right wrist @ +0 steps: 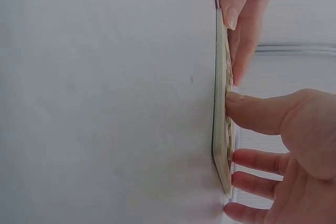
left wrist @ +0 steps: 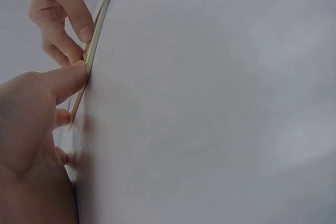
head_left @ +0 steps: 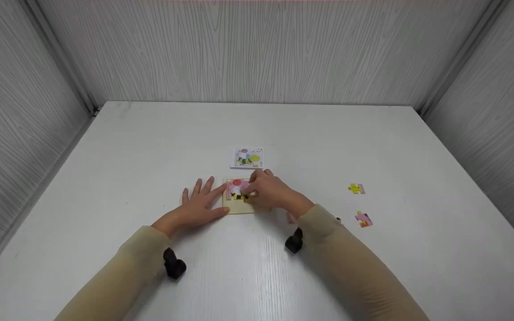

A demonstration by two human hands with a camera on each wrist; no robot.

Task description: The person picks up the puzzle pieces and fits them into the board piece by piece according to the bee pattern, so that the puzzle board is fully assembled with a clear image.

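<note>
A small pale wooden board (head_left: 239,207) lies on the white table, with jigsaw pieces (head_left: 237,189) of a pink, yellow and black picture joined along its far part. My left hand (head_left: 199,207) rests beside it with fingers spread; thumb and index finger touch its left edge. Over the board's right half, my right hand (head_left: 269,191) pinches a puzzle piece against the surface with thumb and index finger; the hand hides most of that piece. In the right wrist view, the right thumb (right wrist: 254,113) presses at the board's top face and the other fingers reach along it.
Just beyond the board lies a picture card (head_left: 248,158) with a bee design. To the right are two loose pieces, one yellow (head_left: 355,188) and one pink (head_left: 364,219). Another pink piece (head_left: 290,218) shows partly beside the right wrist. Wood-grain panels (head_left: 257,53) enclose the table.
</note>
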